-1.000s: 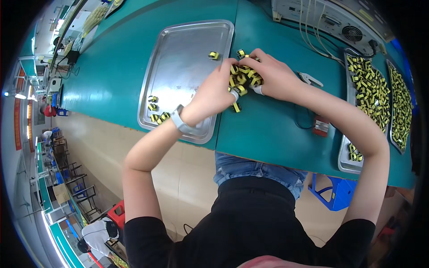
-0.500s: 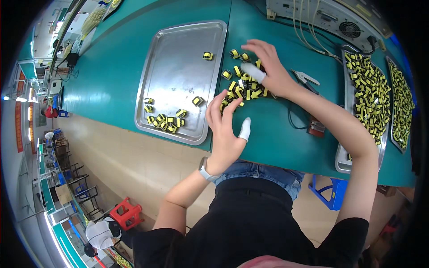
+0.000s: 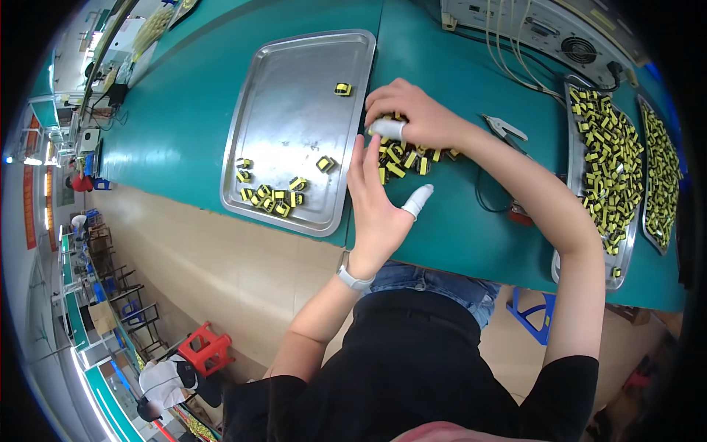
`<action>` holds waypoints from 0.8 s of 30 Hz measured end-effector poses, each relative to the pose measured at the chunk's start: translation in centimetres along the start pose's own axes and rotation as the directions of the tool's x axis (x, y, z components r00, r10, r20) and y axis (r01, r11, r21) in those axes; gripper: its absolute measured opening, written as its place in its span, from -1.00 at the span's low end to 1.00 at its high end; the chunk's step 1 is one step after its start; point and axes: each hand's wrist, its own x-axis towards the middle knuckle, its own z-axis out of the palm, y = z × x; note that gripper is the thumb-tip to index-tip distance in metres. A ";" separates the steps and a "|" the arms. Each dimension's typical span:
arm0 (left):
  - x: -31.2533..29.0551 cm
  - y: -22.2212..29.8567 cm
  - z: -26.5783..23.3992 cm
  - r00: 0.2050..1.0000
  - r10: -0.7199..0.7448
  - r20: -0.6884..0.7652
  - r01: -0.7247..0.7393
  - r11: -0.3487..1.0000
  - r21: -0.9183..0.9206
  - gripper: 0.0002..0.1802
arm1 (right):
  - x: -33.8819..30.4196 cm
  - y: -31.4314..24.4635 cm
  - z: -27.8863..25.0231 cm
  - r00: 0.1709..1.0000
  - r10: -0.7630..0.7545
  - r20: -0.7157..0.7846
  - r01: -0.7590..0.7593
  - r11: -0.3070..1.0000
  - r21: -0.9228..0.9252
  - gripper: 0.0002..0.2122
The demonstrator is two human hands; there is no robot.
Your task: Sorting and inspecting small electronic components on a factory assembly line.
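With left hand (image 3: 375, 202) flat and open, holding nothing, at 6 o'clock of the heap of small yellow-black components (image 3: 407, 156) on the teal bench (image 3: 456, 221), keep right hand (image 3: 412, 114), fingers curled over parts at 12 o'clock, sweeping small batches twd the shallow steel tray (image 3: 294, 96) at 9 o'clock w/o scattering.

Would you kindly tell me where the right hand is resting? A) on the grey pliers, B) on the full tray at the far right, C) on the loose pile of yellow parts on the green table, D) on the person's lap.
C: the right hand lies over the pile of yellow parts on the table, just beside the near-empty steel tray.
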 end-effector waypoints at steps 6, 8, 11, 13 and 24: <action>0.4 -0.4 -1.2 0.998 0.032 0.062 -0.027 0.996 -0.084 0.07 | -2.5 -2.0 0.7 0.995 0.095 0.037 -0.096 0.995 0.012 -0.72; 0.3 -0.5 -1.4 0.993 0.060 0.105 -0.050 0.994 -0.092 0.08 | -3.9 -2.8 1.2 0.991 0.133 -0.020 -0.132 0.991 0.012 -0.69; 0.0 -0.8 -1.3 0.977 0.128 0.171 -0.108 0.987 -0.120 0.11 | -6.4 -4.5 2.2 0.965 0.222 -0.139 -0.221 0.975 0.016 -0.67; -0.3 -0.9 -1.2 0.954 0.221 0.203 -0.199 0.972 -0.123 0.11 | -8.2 -5.5 3.2 0.902 0.285 -0.325 -0.299 0.954 0.005 -0.67; -0.2 -2.1 -2.8 0.875 0.287 0.390 -0.202 0.948 -0.245 -0.36 | -13.7 -11.5 0.1 0.808 0.321 -0.494 -0.454 0.874 -0.175 -0.66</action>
